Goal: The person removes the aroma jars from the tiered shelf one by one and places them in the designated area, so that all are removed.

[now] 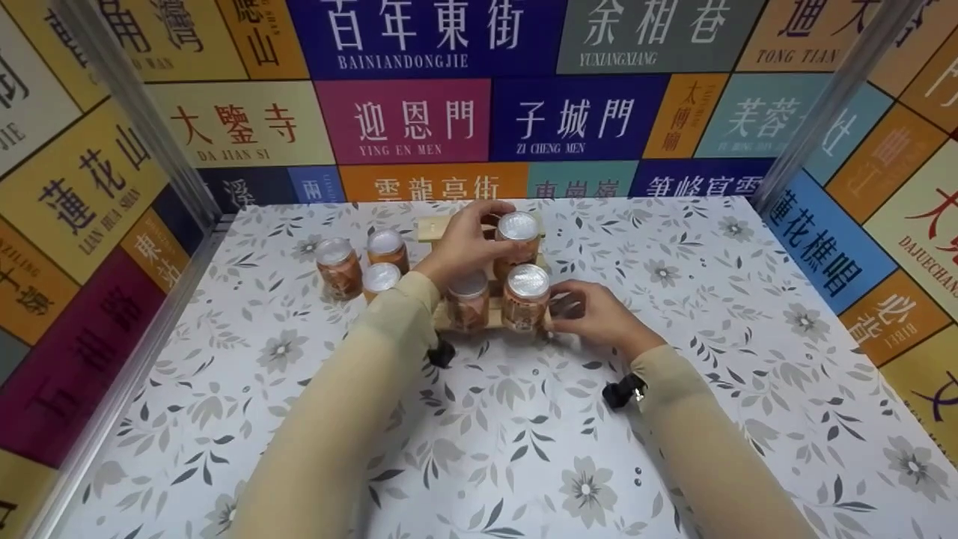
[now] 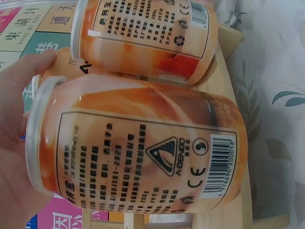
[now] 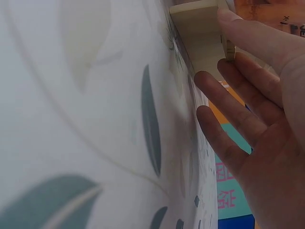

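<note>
My left hand (image 1: 471,239) grips the upper part of a can (image 1: 518,228) with a silver lid, at the back of a small wooden rack (image 1: 490,320). Two more orange-labelled cans, one at the left (image 1: 468,303) and one at the right (image 1: 525,299), stand side by side on the rack's front. In the left wrist view these two fill most of the picture, and the gripped can (image 2: 64,64) is mostly hidden behind them. Low at the rack's right end, my right hand (image 1: 599,314) pinches the wooden edge (image 3: 200,19) between thumb and forefinger, the other fingers spread loosely.
Left of the rack, three similar cans stand on the table: one outermost (image 1: 339,269), one behind (image 1: 388,251) and one in front (image 1: 382,278), partly behind my left sleeve. A flowered cloth (image 1: 284,359) covers the table. Panels with colourful signs (image 1: 404,120) enclose the back and sides.
</note>
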Motion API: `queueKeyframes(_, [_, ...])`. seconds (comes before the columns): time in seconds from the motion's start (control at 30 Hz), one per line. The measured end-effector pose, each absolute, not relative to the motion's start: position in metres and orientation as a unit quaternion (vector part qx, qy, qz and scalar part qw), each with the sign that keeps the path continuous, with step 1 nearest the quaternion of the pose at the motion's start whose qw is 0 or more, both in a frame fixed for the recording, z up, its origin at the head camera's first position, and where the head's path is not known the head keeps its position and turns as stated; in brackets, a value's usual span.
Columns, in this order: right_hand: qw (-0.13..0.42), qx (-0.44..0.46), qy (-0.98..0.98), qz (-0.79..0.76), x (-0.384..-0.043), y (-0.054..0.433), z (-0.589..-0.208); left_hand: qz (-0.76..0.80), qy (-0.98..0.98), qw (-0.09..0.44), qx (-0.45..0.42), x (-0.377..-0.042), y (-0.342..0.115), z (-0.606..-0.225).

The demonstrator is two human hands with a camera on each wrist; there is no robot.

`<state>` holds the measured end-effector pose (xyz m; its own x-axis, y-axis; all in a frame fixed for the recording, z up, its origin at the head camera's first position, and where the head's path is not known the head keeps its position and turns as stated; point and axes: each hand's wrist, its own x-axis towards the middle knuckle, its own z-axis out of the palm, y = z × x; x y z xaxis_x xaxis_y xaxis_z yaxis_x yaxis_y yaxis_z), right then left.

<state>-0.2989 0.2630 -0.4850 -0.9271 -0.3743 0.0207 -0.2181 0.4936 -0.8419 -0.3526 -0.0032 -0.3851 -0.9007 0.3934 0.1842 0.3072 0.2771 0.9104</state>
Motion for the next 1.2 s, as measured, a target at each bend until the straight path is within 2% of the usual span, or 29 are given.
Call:
queueKeyframes(0.5, [0.078, -0.174, 0.858, -0.478, -0.299, 0.265, -0.485, 0.629, 0.747, -0.042, 0.212, -0.351, -0.032, -0.375])
queueKeyframes(0.87, [0.081, -0.173, 0.857, -0.479, -0.300, 0.264, -0.486, 0.617, 0.761, -0.099, 0.173, -0.341, -0.103, -0.369])
queueKeyframes(1.2, [0.086, -0.168, 0.854, -0.484, -0.298, 0.261, -0.486, 0.601, 0.779, -0.138, 0.113, -0.326, -0.174, -0.384])
